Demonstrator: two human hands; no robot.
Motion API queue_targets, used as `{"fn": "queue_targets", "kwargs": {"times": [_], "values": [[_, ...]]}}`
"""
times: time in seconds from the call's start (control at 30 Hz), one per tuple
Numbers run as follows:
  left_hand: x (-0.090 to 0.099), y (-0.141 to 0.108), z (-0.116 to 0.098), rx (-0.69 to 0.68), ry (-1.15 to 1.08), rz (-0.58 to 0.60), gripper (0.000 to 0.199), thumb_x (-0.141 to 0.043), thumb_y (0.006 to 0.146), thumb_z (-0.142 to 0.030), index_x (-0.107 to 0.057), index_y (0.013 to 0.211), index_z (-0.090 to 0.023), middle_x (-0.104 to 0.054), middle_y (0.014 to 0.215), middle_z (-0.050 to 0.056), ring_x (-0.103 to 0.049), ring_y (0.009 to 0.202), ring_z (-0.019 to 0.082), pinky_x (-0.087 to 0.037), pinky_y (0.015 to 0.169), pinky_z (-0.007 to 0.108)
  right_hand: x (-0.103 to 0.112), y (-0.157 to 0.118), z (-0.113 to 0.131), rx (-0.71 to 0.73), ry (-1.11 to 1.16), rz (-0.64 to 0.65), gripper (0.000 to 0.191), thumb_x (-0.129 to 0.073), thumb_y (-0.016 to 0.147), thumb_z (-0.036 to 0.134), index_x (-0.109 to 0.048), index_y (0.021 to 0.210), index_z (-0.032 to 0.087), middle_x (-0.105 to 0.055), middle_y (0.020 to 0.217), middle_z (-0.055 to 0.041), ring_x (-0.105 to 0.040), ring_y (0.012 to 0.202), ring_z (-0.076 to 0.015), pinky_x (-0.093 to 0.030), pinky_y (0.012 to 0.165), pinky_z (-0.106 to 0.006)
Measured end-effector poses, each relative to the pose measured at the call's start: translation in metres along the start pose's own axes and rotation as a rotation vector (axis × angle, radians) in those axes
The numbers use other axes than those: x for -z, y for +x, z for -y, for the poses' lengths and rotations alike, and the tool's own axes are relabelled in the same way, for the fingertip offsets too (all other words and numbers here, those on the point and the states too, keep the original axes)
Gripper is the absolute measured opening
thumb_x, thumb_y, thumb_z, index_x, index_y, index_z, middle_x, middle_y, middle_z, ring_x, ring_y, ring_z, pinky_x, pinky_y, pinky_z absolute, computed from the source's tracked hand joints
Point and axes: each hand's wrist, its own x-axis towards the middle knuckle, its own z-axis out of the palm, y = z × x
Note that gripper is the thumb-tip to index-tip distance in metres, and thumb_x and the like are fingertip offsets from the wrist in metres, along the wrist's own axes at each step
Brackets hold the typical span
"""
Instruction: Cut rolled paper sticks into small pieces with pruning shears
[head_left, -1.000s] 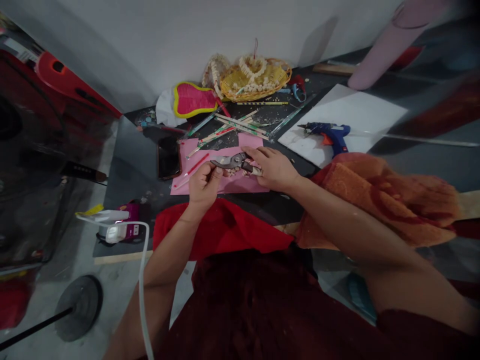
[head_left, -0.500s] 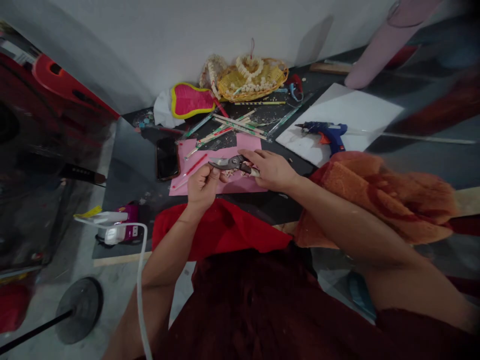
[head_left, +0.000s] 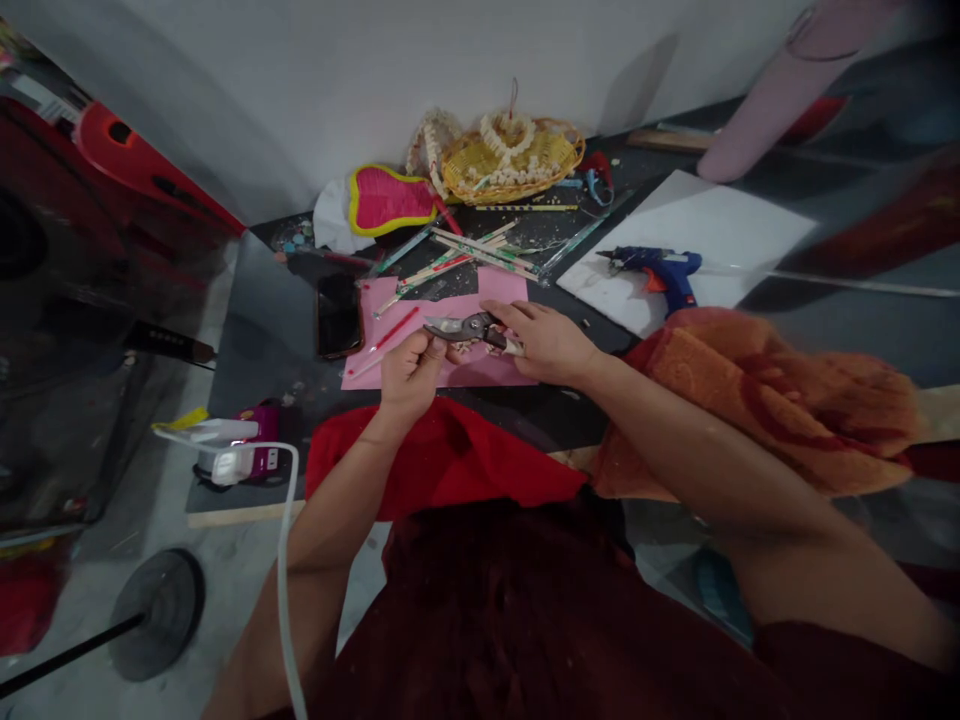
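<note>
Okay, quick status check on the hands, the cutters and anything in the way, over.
Right hand gripping cutters. Left hand at the blade end, fingers pinched. Pink sheet beneath, scattered bits on it; phone beside it.

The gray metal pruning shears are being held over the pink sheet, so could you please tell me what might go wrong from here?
The left hand pinches right by the blade tip of the gray metal pruning shears, so closing the right hand could nip a fingertip. Small pale pieces on the pink sheet below might scatter if knocked. The blue glue gun lies close to the fuzzy orange towel, which might be scorched if the nozzle is hot.
</note>
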Motion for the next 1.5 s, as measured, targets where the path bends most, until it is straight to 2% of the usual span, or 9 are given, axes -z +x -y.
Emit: {"fn": "queue_targets", "kwargs": {"times": [0.17,0.53,0.77,0.93,1.03,1.13,1.27,1.5], "values": [[0.001,0.0,0.004,0.004,-0.047,0.011,0.036,-0.054,0.088,-0.044,-0.061,0.066,-0.017,-0.062,0.06,0.001,-0.041,0.045,0.007,-0.031,0.044,0.021,0.004,-0.001,0.002,-0.004,0.008,0.027,0.067,-0.049,0.076,0.021,-0.033,0.142,0.018,-0.059,0.117,-0.0122,-0.056,0.106,-0.0262,-0.044,0.088,-0.037],[0.001,0.0,-0.003,0.001,-0.03,-0.01,0.035,-0.053,0.088,-0.045,-0.063,0.071,-0.016,-0.067,0.065,0.003,-0.048,0.05,0.008,-0.034,0.047,0.021,0.003,-0.003,0.011,-0.062,-0.034,0.009,0.055,-0.044,0.085,0.024,-0.038,0.14,0.021,-0.063,0.106,-0.0089,-0.061,0.09,-0.0226,-0.045,0.08,-0.032],[0.002,0.001,-0.006,-0.022,0.023,-0.034,0.028,-0.056,0.087,-0.043,-0.064,0.079,-0.017,-0.069,0.074,0.002,-0.05,0.052,0.008,-0.038,0.05,0.021,0.001,0.0,0.005,-0.052,-0.016,-0.056,0.064,-0.051,0.081,0.029,-0.035,0.142,0.02,-0.06,0.116,-0.0115,-0.057,0.103,-0.0263,-0.045,0.088,-0.038],[0.002,0.0,-0.005,-0.036,0.012,0.008,0.035,-0.05,0.091,-0.044,-0.064,0.073,-0.017,-0.067,0.069,0.003,-0.049,0.052,0.008,-0.038,0.049,0.021,0.002,0.0,0.003,-0.018,-0.018,-0.01,0.066,-0.05,0.08,0.026,-0.032,0.143,0.017,-0.059,0.119,-0.0131,-0.056,0.107,-0.0281,-0.045,0.089,-0.04],[0.0,0.0,-0.004,-0.025,-0.055,-0.007,0.037,-0.051,0.09,-0.044,-0.058,0.067,-0.016,-0.066,0.068,0.003,-0.048,0.051,0.008,-0.037,0.049,0.022,0.002,0.0,0.003,-0.016,0.007,-0.051,0.067,-0.051,0.078,0.025,-0.031,0.142,0.015,-0.058,0.121,-0.0135,-0.055,0.109,-0.0281,-0.044,0.091,-0.04],[-0.001,0.002,-0.002,-0.004,-0.12,-0.053,0.038,-0.054,0.088,-0.046,-0.052,0.063,-0.017,-0.066,0.067,0.003,-0.046,0.049,0.008,-0.035,0.048,0.023,0.001,-0.001,0.003,-0.022,0.089,-0.125,0.057,-0.053,0.078,0.027,-0.04,0.132,0.014,-0.059,0.121,-0.0127,-0.057,0.106,-0.0261,-0.044,0.091,-0.038],[-0.002,0.003,0.002,-0.002,-0.149,-0.063,0.035,-0.054,0.088,-0.045,-0.054,0.066,-0.017,-0.066,0.067,0.003,-0.043,0.047,0.008,-0.032,0.046,0.023,0.002,-0.001,0.003,-0.022,0.145,-0.134,0.042,-0.055,0.076,0.023,-0.049,0.117,0.019,-0.059,0.119,-0.0099,-0.059,0.099,-0.0234,-0.046,0.086,-0.035],[-0.001,0.001,0.002,-0.021,-0.173,-0.081,0.03,-0.056,0.087,-0.043,-0.062,0.075,-0.017,-0.064,0.065,0.002,-0.041,0.048,0.007,-0.031,0.046,0.022,-0.004,0.0,-0.002,0.076,0.092,-0.178,0.025,-0.053,0.077,0.022,-0.057,0.102,0.019,-0.059,0.121,-0.0098,-0.056,0.109,-0.0236,-0.044,0.093,-0.036]]}}
